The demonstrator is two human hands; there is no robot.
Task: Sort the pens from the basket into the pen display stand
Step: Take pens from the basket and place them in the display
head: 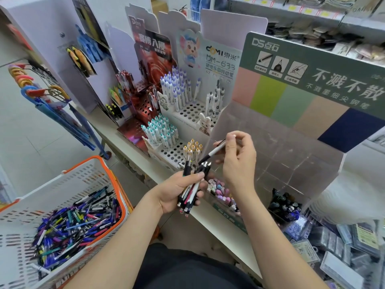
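Note:
My left hand (179,190) grips a bundle of pens (192,188), mostly black and white, their tips pointing up. Just above it my right hand (237,161) pinches a single black-and-white pen (215,151), held slanted over the bundle. A white basket with an orange rim (116,184) stands at the lower left, holding a heap of mixed pens (73,222). The white pen display stand (187,113) with rows of holes rises behind my hands. It holds groups of purple-capped, teal-capped and yellow-capped pens.
A clear acrylic divider box (281,155) under a green sign stands right of my hands. A red pen stand (145,105) is to the left of the white one. Packaged goods (333,243) fill the lower right. Umbrellas (62,117) hang at the left.

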